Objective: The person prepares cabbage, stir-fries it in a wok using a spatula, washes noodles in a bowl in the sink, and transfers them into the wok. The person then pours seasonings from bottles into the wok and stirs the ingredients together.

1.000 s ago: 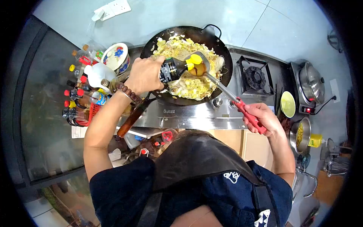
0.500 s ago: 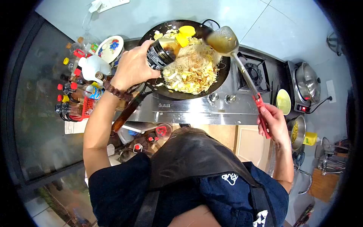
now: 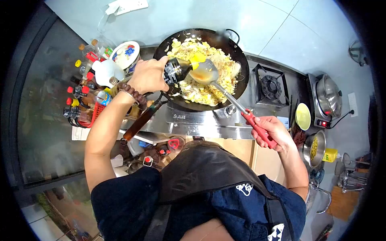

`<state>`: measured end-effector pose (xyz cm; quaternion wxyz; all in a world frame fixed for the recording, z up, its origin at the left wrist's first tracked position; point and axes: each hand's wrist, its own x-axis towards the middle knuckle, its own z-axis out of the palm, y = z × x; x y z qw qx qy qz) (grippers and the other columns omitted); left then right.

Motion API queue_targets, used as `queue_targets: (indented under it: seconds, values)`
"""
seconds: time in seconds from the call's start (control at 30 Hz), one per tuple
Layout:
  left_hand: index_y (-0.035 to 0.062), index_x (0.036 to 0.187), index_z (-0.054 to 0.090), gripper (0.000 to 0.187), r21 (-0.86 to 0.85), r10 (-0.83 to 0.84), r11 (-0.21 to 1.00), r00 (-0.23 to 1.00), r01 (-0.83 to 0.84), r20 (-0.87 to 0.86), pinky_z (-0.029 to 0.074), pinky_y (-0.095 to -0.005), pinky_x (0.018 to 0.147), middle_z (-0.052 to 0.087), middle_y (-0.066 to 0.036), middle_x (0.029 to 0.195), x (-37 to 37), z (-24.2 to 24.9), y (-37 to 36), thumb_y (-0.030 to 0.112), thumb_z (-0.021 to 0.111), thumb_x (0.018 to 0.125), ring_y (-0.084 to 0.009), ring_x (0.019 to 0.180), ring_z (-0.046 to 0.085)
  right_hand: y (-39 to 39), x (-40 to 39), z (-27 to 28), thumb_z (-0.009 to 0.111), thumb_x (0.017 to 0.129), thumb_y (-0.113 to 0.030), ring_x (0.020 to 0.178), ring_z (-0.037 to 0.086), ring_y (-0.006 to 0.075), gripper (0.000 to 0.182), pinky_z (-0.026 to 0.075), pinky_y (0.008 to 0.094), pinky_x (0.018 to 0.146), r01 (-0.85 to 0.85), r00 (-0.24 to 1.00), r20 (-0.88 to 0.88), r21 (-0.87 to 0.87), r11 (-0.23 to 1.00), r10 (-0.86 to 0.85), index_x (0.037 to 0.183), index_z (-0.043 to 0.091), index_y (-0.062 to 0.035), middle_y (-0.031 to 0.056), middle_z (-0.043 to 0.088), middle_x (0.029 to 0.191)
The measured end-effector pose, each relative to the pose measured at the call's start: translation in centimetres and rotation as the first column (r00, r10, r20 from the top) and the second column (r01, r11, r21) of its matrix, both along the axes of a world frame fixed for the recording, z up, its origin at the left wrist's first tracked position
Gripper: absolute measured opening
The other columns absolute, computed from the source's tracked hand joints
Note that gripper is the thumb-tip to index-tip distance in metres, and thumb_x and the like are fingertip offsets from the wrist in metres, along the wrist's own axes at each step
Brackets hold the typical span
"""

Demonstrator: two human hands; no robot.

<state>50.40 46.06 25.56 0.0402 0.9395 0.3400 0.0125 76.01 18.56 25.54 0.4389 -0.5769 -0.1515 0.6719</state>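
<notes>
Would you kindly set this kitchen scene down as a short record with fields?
Left hand: around a tilted bottle, yellow top toward the ladle
Right hand: gripping the ladle's red handle
Ladle head: above the food
Wok: on the stove, holding pale strands and chopped pieces
Right of wok: burner, then yellow-green bowl

"AXE" on yellow bottle (image 3: 330, 155), blurred logo (image 3: 179, 117) on stove front (image 3: 193, 129); print on black-labelled bottle (image 3: 175, 71) illegible
</notes>
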Motion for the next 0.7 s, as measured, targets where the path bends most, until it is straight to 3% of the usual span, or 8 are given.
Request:
queue_targets:
  seconds: [0.2,0.33,0.4,0.47,0.5,0.63,0.67,0.7]
  values:
    - [0.0046,0.11,0.048,0.065,-0.126,0.141,0.984,0.981,-0.125,0.132,0.048,-0.0412,0.068,0.064,-0.017,0.077,0.5,0.3,0.6,0.025,0.069,0.052,-0.0349,0.078,0.061,1.6,0.6,1.1,0.053,0.089,-0.027,0.04,0.053,0.0136,0.029,0.039,0.0213,0.032,-0.028,0.999,-0.017,-0.011,1.0,0.028,0.089,0.056,0.0027,0.0092,0.059,0.063]
    - [0.0045,0.12,0.045,0.077,-0.186,0.228,0.966,0.922,-0.176,0.312,0.049,-0.0391,0.07,0.063,-0.02,0.085,0.7,0.8,1.8,0.034,0.071,0.054,-0.0339,0.08,0.063,5.5,1.3,2.0,0.053,0.09,-0.031,0.039,0.051,0.0099,0.035,0.039,0.0217,0.032,-0.199,0.908,0.38,0.018,0.98,0.177,0.084,0.055,0.0032,0.0068,0.058,0.06]
    - [0.0021,0.117,0.047,0.077,-0.123,0.187,0.982,0.815,-0.143,0.548,0.049,-0.035,0.074,0.064,-0.02,0.089,0.3,0.8,2.7,0.036,0.073,0.053,-0.0314,0.083,0.063,8.7,0.6,3.2,0.052,0.089,-0.025,0.045,0.057,0.0187,0.031,0.047,0.0297,0.04,-0.391,0.518,0.789,-0.125,0.912,0.33,0.084,0.054,0.0054,0.0125,0.059,0.063]
    - [0.0012,0.115,0.049,0.074,-0.132,0.23,0.973,0.728,-0.191,0.646,0.049,-0.0331,0.075,0.064,-0.018,0.09,-0.8,2.5,2.3,0.035,0.075,0.054,-0.0281,0.083,0.064,11.6,3.2,-0.1,0.051,0.086,-0.015,0.064,0.06,0.0337,0.019,0.049,0.0386,0.056,-0.58,-0.417,0.898,-0.145,0.801,-0.139,0.085,0.054,0.0036,0.0196,0.059,0.072]
    - [0.0019,0.113,0.05,0.07,-0.185,0.221,0.975,0.622,-0.123,0.752,0.049,-0.0313,0.077,0.065,-0.013,0.092,-2.0,2.7,2.4,0.031,0.077,0.056,-0.0231,0.083,0.064,12.7,3.1,1.3,0.053,0.083,-0.011,0.08,0.056,0.0421,0.016,0.046,0.0449,0.07,-0.529,-0.406,0.913,-0.194,0.826,-0.046,0.087,0.054,0.0037,0.025,0.058,0.079]
    - [0.0013,0.105,0.054,0.049,-0.095,0.098,0.995,0.446,-0.029,0.89,0.048,-0.0278,0.073,0.064,-0.006,0.091,-9.2,6.0,0.3,0.014,0.078,0.064,-0.0136,0.081,0.061,14.4,4.8,9.0,0.053,0.08,-0.006,0.079,0.059,0.0388,0.011,0.048,0.0431,0.067,-0.361,-0.628,0.755,-0.499,0.788,0.19,0.083,0.061,0.0009,0.0232,0.061,0.081]
    - [0.0003,0.101,0.057,0.038,-0.109,0.103,0.994,0.422,-0.01,0.901,0.048,-0.026,0.07,0.064,-0.005,0.089,-11.4,6.7,-0.6,0.008,0.074,0.069,-0.0121,0.079,0.06,14.5,10.8,8.7,0.053,0.086,-0.016,0.06,0.06,0.0337,0.02,0.048,0.0398,0.055,-0.705,-0.618,0.759,-0.42,0.571,-0.206,0.082,0.057,0.0032,0.0208,0.058,0.067]
    - [0.0004,0.099,0.057,0.035,-0.177,0.193,0.981,0.351,-0.077,0.916,0.048,-0.0261,0.071,0.064,-0.004,0.088,-13.4,6.8,-1.6,0.008,0.074,0.069,-0.0122,0.08,0.061,15.7,7.6,12.0,0.055,0.088,-0.028,0.038,0.05,0.0237,0.032,0.042,0.0354,0.038,-0.284,-0.307,0.795,-0.601,0.747,0.523,0.081,0.054,0.0027,0.0127,0.049,0.051]
